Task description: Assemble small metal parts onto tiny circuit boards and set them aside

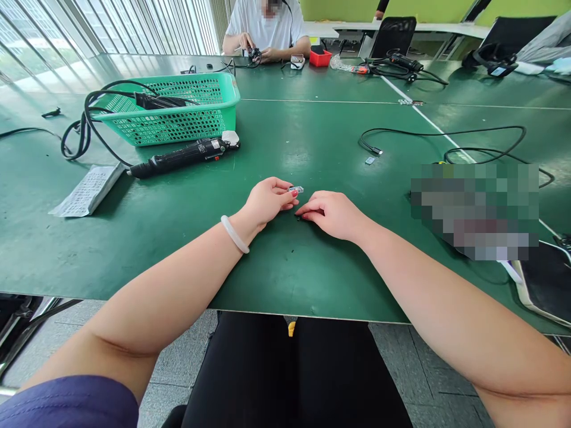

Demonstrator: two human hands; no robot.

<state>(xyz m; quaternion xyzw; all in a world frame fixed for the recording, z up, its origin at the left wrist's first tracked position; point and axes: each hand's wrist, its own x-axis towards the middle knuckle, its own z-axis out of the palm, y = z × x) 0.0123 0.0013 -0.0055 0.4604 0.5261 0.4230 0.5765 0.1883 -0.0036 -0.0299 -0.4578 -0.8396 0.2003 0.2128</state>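
Observation:
Over the green table (285,267), my left hand (269,199) is closed on a small clear-and-silver part (295,189), held between thumb and fingers. Its exact kind is too small to make out. My right hand (332,215) is just to the right, low at the tabletop, its thumb and fingertips pinching a tiny black piece (298,217). The two hands are close together but apart. A tiny dark speck (292,251) lies on the table nearer to me.
A green basket (187,116) with black cables stands back left, an electric screwdriver (187,156) before it. Left of that lies a paper packet (89,190). On the right are a cable (446,132), a small chip-like piece (370,160) and a blurred-out object (475,211). A person (267,35) works opposite.

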